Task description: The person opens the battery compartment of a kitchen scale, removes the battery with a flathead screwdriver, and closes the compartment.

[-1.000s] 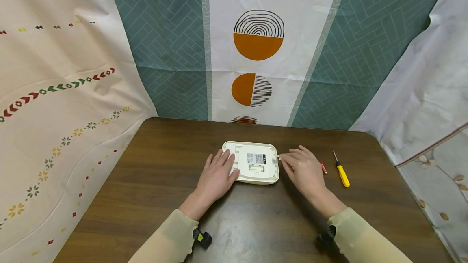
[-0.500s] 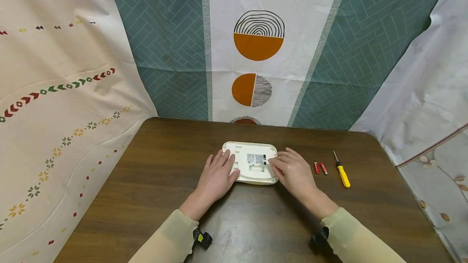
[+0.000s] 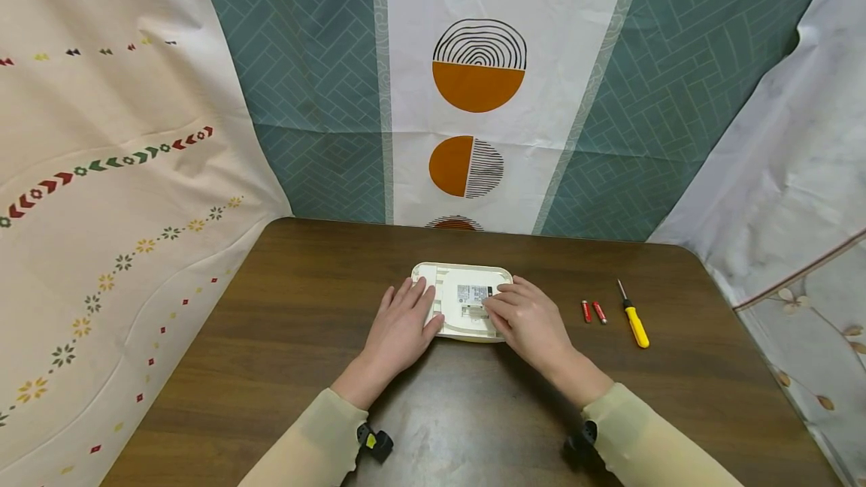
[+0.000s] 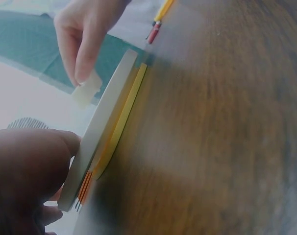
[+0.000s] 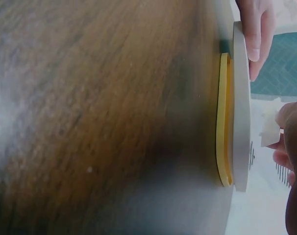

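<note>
A white, flat, rounded-square device [image 3: 467, 275] lies on the table with a printed label and a small open recess [image 3: 473, 312] facing up. My left hand [image 3: 399, 325] rests on its left side, fingers spread. Above the device's right half, my right hand [image 3: 531, 322] pinches a small white plastic cover [image 5: 271, 122] between thumb and finger. The same cover [image 4: 86, 91] hangs a little above the device in the left wrist view. Both wrist views show a yellow rim [image 5: 221, 117] under the device. Most of the cover is hidden by fingers in the head view.
Two red batteries [image 3: 585, 312] lie side by side on the brown table [image 3: 325, 307], right of my right hand. Farther right is a screwdriver [image 3: 635, 326] with a yellow handle. Patterned cloths [image 3: 325, 96] hang behind and beside the table.
My right hand has moved left with the cover, from the device's right edge to above the recess. Both batteries have come into sight. My left hand has stayed in place.
</note>
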`<state>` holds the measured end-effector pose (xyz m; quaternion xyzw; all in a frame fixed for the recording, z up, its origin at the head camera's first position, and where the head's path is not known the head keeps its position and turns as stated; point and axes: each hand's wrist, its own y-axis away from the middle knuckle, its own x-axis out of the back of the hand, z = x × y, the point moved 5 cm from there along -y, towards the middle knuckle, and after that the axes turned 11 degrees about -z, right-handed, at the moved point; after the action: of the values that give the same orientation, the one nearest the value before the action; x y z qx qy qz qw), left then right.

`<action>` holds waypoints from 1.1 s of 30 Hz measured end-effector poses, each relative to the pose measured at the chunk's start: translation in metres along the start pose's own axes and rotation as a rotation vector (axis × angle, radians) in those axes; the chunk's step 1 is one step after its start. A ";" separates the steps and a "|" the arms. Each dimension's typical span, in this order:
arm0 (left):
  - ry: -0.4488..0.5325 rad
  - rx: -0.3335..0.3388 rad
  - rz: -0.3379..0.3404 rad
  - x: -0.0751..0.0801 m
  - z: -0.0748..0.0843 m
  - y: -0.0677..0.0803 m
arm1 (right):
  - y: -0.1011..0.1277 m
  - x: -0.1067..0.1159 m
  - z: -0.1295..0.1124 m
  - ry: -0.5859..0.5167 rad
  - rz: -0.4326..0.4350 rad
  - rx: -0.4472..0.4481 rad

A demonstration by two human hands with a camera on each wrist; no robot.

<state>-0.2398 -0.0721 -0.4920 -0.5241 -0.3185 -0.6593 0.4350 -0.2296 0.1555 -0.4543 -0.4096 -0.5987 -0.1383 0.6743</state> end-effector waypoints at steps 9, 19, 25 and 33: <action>-0.010 -0.011 0.019 0.000 0.000 0.000 | -0.005 -0.004 -0.004 -0.007 0.012 0.029; -0.011 -0.015 0.022 0.002 0.002 0.001 | -0.006 -0.010 -0.007 0.012 0.025 0.065; -0.016 -0.015 0.022 0.002 0.002 0.001 | -0.008 -0.013 -0.008 0.024 0.028 0.072; -0.017 -0.019 0.026 0.002 0.001 0.001 | -0.009 -0.016 -0.010 0.030 0.027 0.080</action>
<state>-0.2387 -0.0721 -0.4904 -0.5380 -0.3089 -0.6520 0.4359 -0.2327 0.1375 -0.4654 -0.3880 -0.5881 -0.1113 0.7008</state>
